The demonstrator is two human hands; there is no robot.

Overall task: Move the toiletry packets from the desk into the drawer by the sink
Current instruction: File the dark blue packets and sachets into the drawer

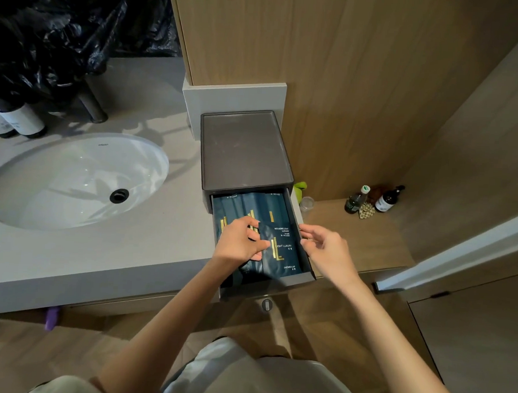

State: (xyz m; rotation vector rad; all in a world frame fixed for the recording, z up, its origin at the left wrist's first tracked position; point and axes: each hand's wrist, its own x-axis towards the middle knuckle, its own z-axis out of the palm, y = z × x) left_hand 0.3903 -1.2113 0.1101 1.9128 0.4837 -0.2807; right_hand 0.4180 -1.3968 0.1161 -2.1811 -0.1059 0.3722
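Observation:
A grey drawer box [246,148] stands on the counter right of the sink, its drawer [303,277] pulled out toward me. Several dark blue toiletry packets [280,250] with gold stripes lie inside it. My left hand [239,240] reaches into the drawer and pinches the left edge of the top packet between thumb and fingers. Just right of that packet, my right hand [324,246] hovers over the drawer's right wall, its fingers apart and nothing in them.
A white oval sink [74,179] is set in the grey counter [101,249]. Two dark bottles [17,120] stand at the back left under a black plastic bag [66,24]. Small bottles [370,198] sit on a wooden ledge at right.

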